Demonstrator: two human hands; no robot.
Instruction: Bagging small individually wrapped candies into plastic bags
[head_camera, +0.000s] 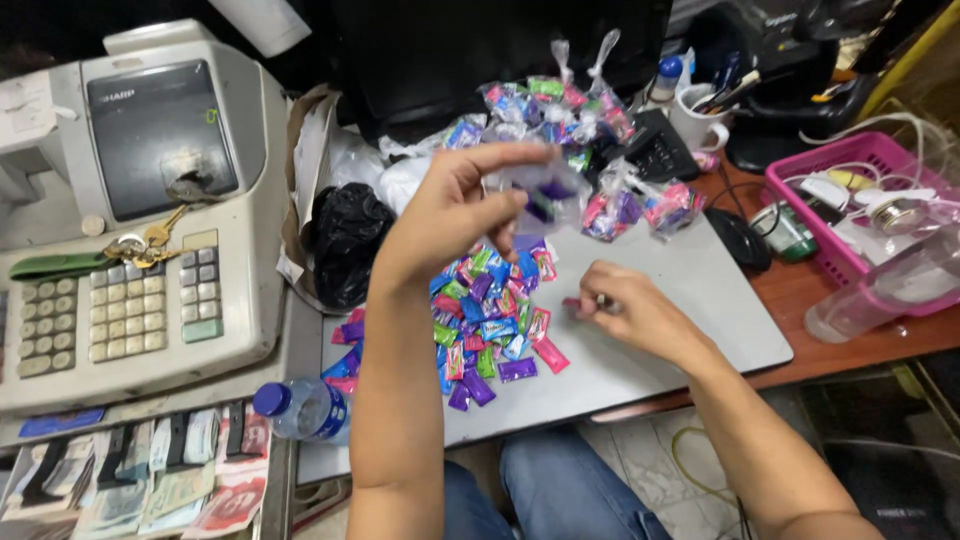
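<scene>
Holding a small clear bag (548, 195) raised above the table (650, 300), left hand (455, 215) with grip pinched on the bag's upper edge, purple sweets showing inside. Lower and to the right, right hand (630, 310) near the grey board, grip pressed together on a pink sweet (575, 303), only its end showing past the fingertips. Between and below the hands, a loose pile of sweets (490, 325) in pink, purple, blue and green wrappers, spread on the board. Behind the raised bag, a heap of filled bags (560, 115), knotted at the top, and two more (645, 210) just right of it. At far left, a cash register (130, 210) with keys (145, 245) hung in its lock, an open drawer of banknotes (140, 475) beneath. Lying beside the drawer, a bottle (305, 410) with a blue cap. At right, a pink basket (860, 210) of cables, a white mug (697, 122) of pens, a black mouse (738, 238).
</scene>
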